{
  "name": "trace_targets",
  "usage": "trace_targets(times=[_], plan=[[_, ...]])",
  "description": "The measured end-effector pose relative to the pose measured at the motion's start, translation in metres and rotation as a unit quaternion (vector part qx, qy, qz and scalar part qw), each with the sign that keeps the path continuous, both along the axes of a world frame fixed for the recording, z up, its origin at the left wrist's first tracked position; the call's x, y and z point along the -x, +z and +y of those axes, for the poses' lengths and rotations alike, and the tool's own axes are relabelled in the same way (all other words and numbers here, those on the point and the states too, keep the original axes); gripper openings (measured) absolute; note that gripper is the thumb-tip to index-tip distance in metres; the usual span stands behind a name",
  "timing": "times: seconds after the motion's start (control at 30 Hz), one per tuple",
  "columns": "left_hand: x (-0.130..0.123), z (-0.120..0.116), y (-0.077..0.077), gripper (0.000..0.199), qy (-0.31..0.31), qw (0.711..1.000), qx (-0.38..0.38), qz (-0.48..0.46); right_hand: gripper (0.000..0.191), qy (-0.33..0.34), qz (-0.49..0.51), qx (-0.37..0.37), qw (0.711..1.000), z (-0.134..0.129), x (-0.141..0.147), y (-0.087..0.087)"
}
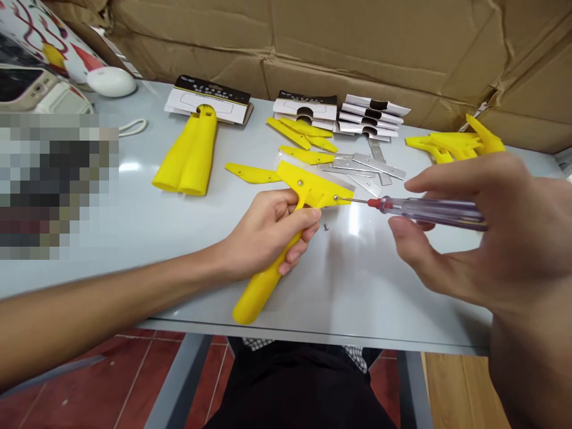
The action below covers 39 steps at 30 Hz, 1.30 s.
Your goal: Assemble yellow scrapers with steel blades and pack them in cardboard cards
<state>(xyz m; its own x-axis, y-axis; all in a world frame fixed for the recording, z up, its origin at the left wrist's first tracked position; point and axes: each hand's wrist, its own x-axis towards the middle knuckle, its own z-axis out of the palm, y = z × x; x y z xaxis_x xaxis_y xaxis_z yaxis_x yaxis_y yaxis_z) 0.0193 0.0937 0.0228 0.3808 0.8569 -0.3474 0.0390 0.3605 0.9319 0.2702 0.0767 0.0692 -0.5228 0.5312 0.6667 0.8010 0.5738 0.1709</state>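
Observation:
My left hand [281, 232] is wrapped round the neck of a yellow scraper [263, 286], its wide head tilted up and away from me. Along the far edge of that head runs a blade strip [322, 173]. Two screws show in the head, and the tip of a screwdriver [433, 211] meets the right screw [335, 197]. My right hand [482, 232] grips the clear purple handle between thumb and fingers. A small loose screw [326, 227] lies on the table just right of my left hand.
Yellow clamp plates [252, 173] and metal blades [375, 167] lie beyond the scraper. Two yellow handles [187, 155] rest at the left, more yellow parts [451, 146] at the right. Folded cards [370, 116] stand before a cardboard wall [313, 47]. A white mouse [111, 81] sits back left.

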Motion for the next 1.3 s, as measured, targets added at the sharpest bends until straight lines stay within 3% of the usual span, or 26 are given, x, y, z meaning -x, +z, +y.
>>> trace_targets(times=[0.27,0.43,0.63,0.8,0.9,1.0,1.2,1.3], plan=[[-0.0005,-0.0005,-0.0001,0.033,0.003,1.0,-0.004,0.007,0.02,0.006,0.016,0.004,1.0,0.0042,-0.0003,-0.0016],[-0.0006,-0.0009,0.0001,0.034,-0.002,1.0,-0.005,0.012,0.014,0.06,0.018,0.077,0.995,0.0037,0.0002,0.002],[-0.0008,-0.0005,0.0018,0.032,0.006,1.0,0.001,0.027,0.024,-0.021,0.001,0.028,0.999,0.0045,-0.0021,0.0014],[-0.0001,-0.0002,-0.0006,0.034,-0.002,1.0,-0.015,0.025,0.008,0.02,0.007,0.064,0.998,0.0034,-0.0018,0.0003],[0.0006,-0.0002,-0.0025,0.034,-0.001,1.0,-0.019,0.021,0.005,-0.011,0.002,0.068,0.998,0.0026,-0.004,-0.0017],[0.0015,-0.0002,-0.0032,0.035,-0.002,1.0,-0.018,0.018,0.019,-0.043,-0.01,0.047,0.998,0.0036,-0.0068,-0.0029],[0.0009,-0.0003,-0.0018,0.035,-0.002,1.0,-0.016,0.019,0.013,0.032,0.015,0.062,0.997,0.0063,-0.0053,-0.0001],[0.0002,-0.0006,-0.0006,0.034,-0.001,0.999,-0.018,0.027,0.017,-0.02,0.009,0.058,0.998,0.0048,-0.0044,-0.0001]])
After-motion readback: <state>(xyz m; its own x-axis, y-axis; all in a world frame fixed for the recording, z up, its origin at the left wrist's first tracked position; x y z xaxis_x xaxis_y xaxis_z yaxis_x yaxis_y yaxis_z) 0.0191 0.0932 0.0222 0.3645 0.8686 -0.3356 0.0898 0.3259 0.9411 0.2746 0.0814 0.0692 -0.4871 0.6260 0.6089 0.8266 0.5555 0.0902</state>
